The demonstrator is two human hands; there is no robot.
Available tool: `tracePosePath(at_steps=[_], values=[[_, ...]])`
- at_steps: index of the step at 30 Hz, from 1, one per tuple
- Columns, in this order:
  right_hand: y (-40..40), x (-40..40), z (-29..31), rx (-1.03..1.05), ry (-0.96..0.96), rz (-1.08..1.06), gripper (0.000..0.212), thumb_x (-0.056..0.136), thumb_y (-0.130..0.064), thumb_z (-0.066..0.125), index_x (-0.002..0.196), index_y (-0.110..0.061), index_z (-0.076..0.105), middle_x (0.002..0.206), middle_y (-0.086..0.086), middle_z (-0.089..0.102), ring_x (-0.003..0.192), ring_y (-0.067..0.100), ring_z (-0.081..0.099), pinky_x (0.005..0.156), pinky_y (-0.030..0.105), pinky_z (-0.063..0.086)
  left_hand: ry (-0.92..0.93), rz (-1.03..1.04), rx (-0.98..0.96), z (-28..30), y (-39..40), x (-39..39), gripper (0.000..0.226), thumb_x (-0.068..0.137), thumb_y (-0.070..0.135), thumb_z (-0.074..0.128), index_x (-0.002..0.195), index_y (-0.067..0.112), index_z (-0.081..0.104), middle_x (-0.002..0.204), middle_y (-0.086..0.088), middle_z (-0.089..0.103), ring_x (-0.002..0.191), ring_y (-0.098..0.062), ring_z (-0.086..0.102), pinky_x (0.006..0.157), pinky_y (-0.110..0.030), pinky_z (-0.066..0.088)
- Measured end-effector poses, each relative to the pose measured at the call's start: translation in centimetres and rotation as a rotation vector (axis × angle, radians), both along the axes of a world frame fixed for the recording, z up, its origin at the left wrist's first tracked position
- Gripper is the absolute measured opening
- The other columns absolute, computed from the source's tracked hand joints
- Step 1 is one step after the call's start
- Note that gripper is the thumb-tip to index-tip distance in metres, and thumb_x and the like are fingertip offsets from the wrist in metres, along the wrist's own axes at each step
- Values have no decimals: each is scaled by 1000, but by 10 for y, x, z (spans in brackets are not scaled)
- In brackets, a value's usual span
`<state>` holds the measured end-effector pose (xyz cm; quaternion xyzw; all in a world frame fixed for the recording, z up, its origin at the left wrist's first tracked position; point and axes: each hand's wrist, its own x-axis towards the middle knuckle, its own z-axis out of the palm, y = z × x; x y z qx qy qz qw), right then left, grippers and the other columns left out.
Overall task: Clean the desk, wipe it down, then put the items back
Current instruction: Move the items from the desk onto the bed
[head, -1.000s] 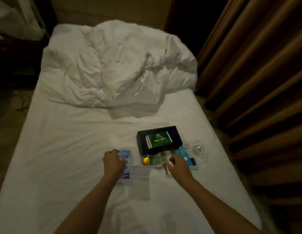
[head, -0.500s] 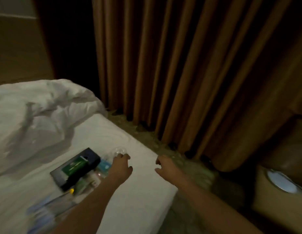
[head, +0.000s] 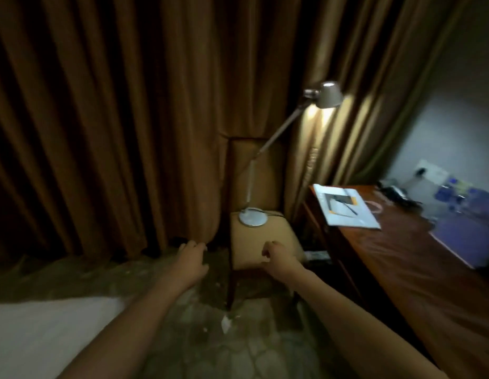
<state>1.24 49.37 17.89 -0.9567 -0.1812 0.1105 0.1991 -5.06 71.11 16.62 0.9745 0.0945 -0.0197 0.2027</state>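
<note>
Beside the chair (head: 261, 242), both of my hands hang in the air with nothing in them. My left hand (head: 191, 259) is just left of the chair seat, over the floor (head: 210, 337), its fingers (head: 195, 246) loosely curled and slightly apart. My right hand (head: 278, 259) is in front of the seat's near edge, fingers bent inward around nothing; whether they touch the cushion I cannot tell.

A lamp (head: 324, 94) stands on the back of the chair seat, its arm leaning up and to the right with the lit head against the curtain (head: 114, 119). I judge it was parked there to free the worktop.

Right of the chair runs the worktop (head: 401, 255), dark wood. A booklet (head: 344, 206) lies on its corner nearest the chair, and farther along sits a blurred cluster of blue things and a cable that I cannot make out. So I judge the clearing unfinished and no wiping begun; no cloth shows.

Left of the chair and nearer me, a corner of the bed (head: 46, 329) shows white.

My next reach, I judge, should swing right from the chair toward the booklet.
</note>
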Motion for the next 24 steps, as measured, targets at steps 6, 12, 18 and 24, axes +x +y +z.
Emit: tracePosePath(at_steps=[6,12,18,24], values=[[-159,4,-4,45,-16,-277,28,87,-15,59,112,-3,55,116,15,55,111,30,50,84,31,39,-10,-296,10,14,-148,91,42,88,16,51,130,10,50,131,-12,49,120,-27,45,100,-33,39],[-285,-4,-27,-5,55,-603,23,89,-24,62,106,-14,52,114,6,50,100,21,49,78,28,40,26,-690,47,-3,-287,143,32,84,18,56,115,10,54,122,-11,53,114,-26,48,92,-30,39],[-379,30,-34,-48,60,-859,31,91,-24,58,118,-9,53,122,9,51,110,23,51,89,29,43,51,-970,119,-14,-406,216,41,92,23,52,131,15,43,132,-6,41,123,-23,37,99,-33,40],[-458,82,-34,-18,18,-1093,29,91,-23,58,114,-7,54,118,11,53,104,25,53,86,31,44,13,-1102,152,-10,-497,313,46,91,26,53,134,14,43,133,-9,43,124,-25,40,99,-34,40]])
